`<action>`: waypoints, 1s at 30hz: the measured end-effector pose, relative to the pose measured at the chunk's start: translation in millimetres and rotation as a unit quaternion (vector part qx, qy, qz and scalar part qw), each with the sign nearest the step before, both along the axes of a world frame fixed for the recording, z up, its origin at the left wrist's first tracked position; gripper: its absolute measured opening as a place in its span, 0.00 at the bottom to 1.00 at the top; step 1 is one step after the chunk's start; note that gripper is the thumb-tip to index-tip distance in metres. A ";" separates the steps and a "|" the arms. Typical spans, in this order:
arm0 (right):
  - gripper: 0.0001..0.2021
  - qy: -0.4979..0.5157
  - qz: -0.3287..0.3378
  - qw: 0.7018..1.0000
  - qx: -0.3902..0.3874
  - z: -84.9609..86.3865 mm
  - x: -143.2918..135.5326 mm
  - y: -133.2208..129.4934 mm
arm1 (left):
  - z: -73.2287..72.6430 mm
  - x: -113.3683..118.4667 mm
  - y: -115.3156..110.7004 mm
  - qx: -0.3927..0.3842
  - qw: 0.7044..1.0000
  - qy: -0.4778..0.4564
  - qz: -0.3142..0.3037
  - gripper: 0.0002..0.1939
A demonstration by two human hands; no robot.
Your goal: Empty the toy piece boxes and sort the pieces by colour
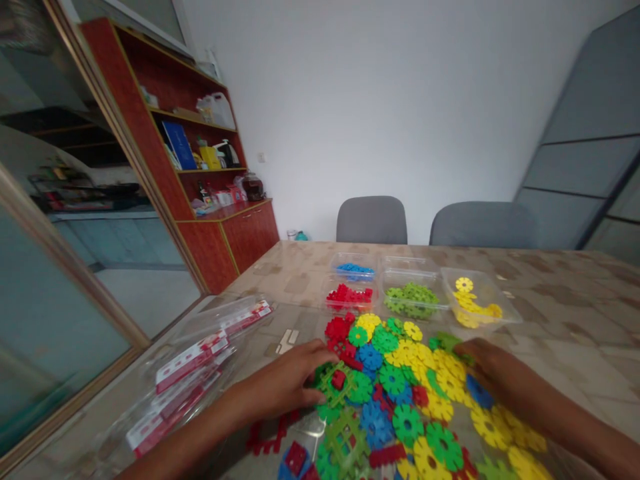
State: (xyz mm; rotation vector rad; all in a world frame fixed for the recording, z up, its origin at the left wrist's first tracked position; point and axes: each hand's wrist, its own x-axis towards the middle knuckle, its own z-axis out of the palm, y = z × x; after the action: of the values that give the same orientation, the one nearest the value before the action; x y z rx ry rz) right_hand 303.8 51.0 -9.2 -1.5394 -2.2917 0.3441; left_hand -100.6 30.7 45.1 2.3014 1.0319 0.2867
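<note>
A heap of plastic building discs [393, 380] in yellow, green, blue and red lies on the table before me. My left hand [295, 377] is at the heap's left side, thumb and fingers apart around a light green lattice piece [345, 383] with a small red piece [339, 380] on it. On the right, my right hand [483, 367] has its fingertips closed on a green piece [447, 341] at the heap's edge; its far fingers are hidden. A blue disc [479, 392] lies just beneath that hand.
Behind the heap stand clear plastic boxes holding red pieces [350, 297], blue pieces [355, 270], light green pieces [413, 299] and yellow discs [473, 307]. Clear packaging with red-and-white labels [193, 360] lies at left. Two grey chairs [373, 220] stand beyond the table [565, 293].
</note>
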 end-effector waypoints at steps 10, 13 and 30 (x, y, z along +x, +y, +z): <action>0.14 0.110 0.034 0.993 0.008 29.3 -43.0 -6.5 | -4.6 -0.5 4.2 0.032 0.997 -0.056 -0.042 0.13; 0.16 0.114 0.009 0.993 0.021 17.4 -35.9 2.5 | -0.1 2.6 4.2 0.054 0.995 -0.072 -0.043 0.09; 0.17 0.131 0.073 0.983 -0.102 19.1 -45.9 -23.2 | 12.2 49.6 -8.4 0.123 0.987 -0.007 -0.101 0.15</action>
State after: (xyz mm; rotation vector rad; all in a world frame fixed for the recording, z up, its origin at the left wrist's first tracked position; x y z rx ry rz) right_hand 257.8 27.8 9.9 -1.3267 -2.2179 0.7935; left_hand -51.0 22.3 57.2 2.5972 0.7836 0.3640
